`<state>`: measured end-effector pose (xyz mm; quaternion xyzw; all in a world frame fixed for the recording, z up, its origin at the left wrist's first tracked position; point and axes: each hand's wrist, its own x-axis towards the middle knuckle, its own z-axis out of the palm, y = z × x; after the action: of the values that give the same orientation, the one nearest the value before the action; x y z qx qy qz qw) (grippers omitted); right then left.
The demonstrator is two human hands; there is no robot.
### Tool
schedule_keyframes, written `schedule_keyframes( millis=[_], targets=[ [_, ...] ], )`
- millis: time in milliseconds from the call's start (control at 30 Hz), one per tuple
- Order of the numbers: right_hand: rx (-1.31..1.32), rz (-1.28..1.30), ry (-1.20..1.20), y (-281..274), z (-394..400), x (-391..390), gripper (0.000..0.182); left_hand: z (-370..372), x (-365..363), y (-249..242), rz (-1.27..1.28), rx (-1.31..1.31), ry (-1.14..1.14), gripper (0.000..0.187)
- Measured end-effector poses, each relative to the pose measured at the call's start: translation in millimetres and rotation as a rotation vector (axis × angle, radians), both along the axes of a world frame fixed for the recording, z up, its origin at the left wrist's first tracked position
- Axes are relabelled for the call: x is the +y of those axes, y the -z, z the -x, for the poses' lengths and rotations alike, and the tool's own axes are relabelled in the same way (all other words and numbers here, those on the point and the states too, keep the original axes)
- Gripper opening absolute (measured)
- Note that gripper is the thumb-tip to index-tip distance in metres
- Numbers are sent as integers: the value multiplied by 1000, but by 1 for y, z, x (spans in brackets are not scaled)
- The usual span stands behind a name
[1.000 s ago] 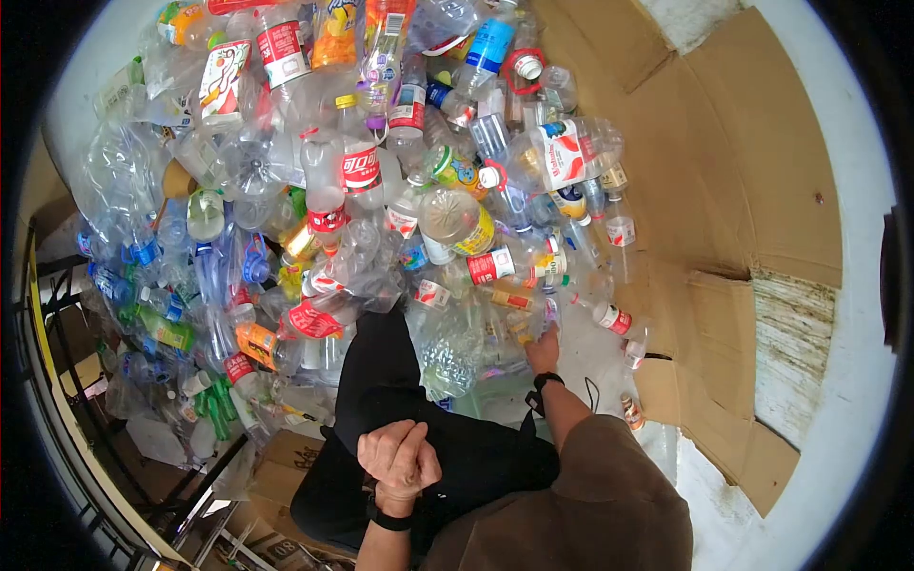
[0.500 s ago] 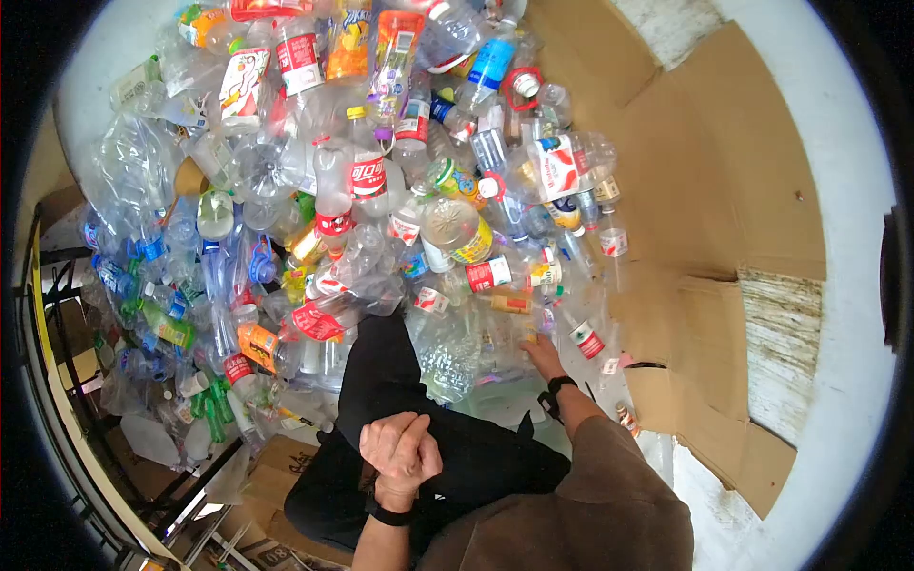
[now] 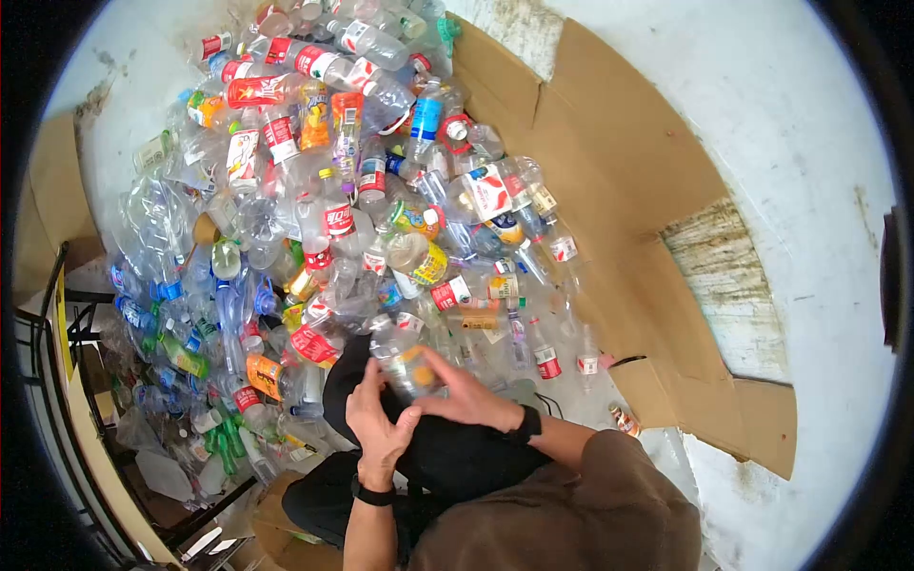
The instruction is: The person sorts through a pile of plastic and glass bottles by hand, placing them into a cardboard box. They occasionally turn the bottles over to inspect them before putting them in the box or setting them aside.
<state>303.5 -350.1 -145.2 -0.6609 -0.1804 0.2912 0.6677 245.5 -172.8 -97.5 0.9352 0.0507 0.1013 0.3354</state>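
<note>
A clear plastic bottle (image 3: 404, 360) with a yellow-orange label, smeared by motion, is over my knee. My right hand (image 3: 468, 395) has its fingers and thumb around the lower right side of it. Just to the left, my left hand (image 3: 379, 421) is open, thumb spread from the fingers, its fingertips right at the bottle's edge. Beyond both hands rises a large heap of plastic bottles, among them a red-labelled bottle (image 3: 314, 344) close ahead of my knee and an orange-labelled bottle (image 3: 264, 375) to the left.
Cardboard sheets (image 3: 609, 181) line the right side against a white wall (image 3: 762, 114). A black metal frame (image 3: 57, 381) runs along the left. More bottles lie on the floor, such as a red-labelled one (image 3: 546, 360) and a small one (image 3: 624, 420) by the cardboard.
My right hand has come back from the heap's near right edge with a bottle, up to my left hand. My left hand has gone from closed to open. The view has shifted.
</note>
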Motion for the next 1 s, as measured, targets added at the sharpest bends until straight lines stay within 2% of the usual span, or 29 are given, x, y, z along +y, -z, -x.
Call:
schedule_keyframes(
  millis=[67,100,167,200,267,333,367,400,433,500,567,600,667,700,767,900,967,1000],
  targets=[
    [-364,-39,8,-18,-3,7,86,0,-10,-25,323,149,-222,76],
    [-366,-48,2,-18,-6,9,86,5,-7,-20,472,237,-362,77],
    [-183,-196,-128,-15,-9,7,72,6,-3,-16,499,222,-396,77],
    [-173,-196,-133,-4,-12,3,72,7,-2,-13,533,208,-414,76],
    [226,-255,-288,47,-21,-11,53,11,8,-2,661,-14,-422,74],
    [338,-60,-14,140,-22,-34,38,12,18,-1,723,-124,-413,76],
    [210,86,224,182,-24,-49,35,11,24,3,606,-138,-399,79],
    [344,175,536,204,-28,-63,31,12,26,9,610,-131,-405,79],
    [329,263,726,262,-26,-91,34,11,29,16,576,-158,-408,83],
    [386,600,959,397,-23,-159,37,7,31,22,497,-156,-425,96],
    [116,726,1055,322,-37,-158,47,8,33,22,461,-121,-406,98],
    [121,731,1047,324,-42,-162,47,8,34,23,422,-109,-381,101],
    [-161,985,694,331,-57,-175,63,9,31,26,383,-123,-397,102],
    [-160,987,690,332,-63,-175,63,10,29,27,388,-139,-397,102],
    [-158,1263,282,309,-81,-171,73,10,28,27,411,-151,-386,107],
    [-53,1361,194,294,-112,-153,76,15,29,25,462,-130,-413,110],
    [-81,1497,58,283,-122,-142,70,20,30,26,474,-120,-407,110],
    [-83,1498,48,300,-122,-147,70,22,30,28,468,-133,-399,111]
  ],
)
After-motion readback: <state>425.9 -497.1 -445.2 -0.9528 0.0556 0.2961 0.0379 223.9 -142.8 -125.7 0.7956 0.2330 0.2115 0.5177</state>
